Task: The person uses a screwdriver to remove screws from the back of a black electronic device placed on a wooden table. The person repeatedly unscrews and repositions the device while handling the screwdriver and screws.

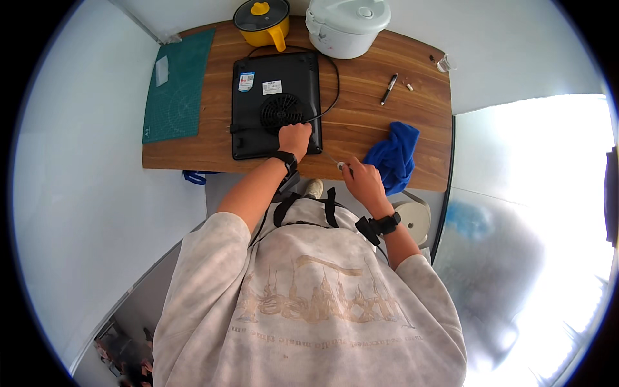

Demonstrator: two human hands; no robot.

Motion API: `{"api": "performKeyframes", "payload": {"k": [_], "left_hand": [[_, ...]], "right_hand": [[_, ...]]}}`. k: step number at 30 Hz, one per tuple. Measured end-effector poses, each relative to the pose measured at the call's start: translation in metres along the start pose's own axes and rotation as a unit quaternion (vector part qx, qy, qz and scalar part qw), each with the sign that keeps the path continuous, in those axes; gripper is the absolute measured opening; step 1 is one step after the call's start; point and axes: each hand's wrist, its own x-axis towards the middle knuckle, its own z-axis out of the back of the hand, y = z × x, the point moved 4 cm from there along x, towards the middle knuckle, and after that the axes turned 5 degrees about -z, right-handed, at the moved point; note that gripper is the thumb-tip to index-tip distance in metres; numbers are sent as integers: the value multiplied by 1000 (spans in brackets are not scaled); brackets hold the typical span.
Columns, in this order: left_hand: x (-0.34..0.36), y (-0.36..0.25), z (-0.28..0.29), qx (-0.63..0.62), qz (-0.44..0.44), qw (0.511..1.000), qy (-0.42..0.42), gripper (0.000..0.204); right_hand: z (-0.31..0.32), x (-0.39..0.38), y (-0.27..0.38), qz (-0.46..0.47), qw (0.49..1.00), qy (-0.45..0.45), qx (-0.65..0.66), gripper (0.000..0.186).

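A black induction cooktop [258,106] lies upside down on the table, its round fan grille [282,111] and two labels facing up. My left hand [294,140] rests on its near right part, just below the grille, beside the black power cord [337,87]. Its fingers look curled in, and what they hold, if anything, is hidden. Just off the cooktop's near right corner, my right hand [365,186] is closed around a screwdriver [340,166]. The thin shaft slants toward that corner; I cannot tell whether its tip touches the casing.
A green cutting mat [174,97] covers the table's left end. Behind the cooktop stand a yellow pot with a lid [261,19] and a white lidded container [348,29]. To the right lie a pen [389,89], a blue cloth [394,155] and a small clear cup [445,63].
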Motion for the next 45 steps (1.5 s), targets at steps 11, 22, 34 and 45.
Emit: {"api": "performKeyframes", "payload": {"k": [11, 22, 34, 45], "left_hand": [[0, -1, 1, 2, 0, 1000, 3, 23], [0, -2, 3, -12, 5, 1000, 17, 25], [-1, -3, 7, -23, 0, 999, 37, 27], [-1, 0, 0, -22, -24, 999, 15, 26]], "right_hand": [[-10, -3, -9, -18, 999, -2, 39, 16], [-20, -1, -15, -37, 999, 20, 0, 19], [-6, 9, 18, 105, 987, -24, -122, 11], [6, 26, 55, 92, 995, -4, -34, 18]]}}
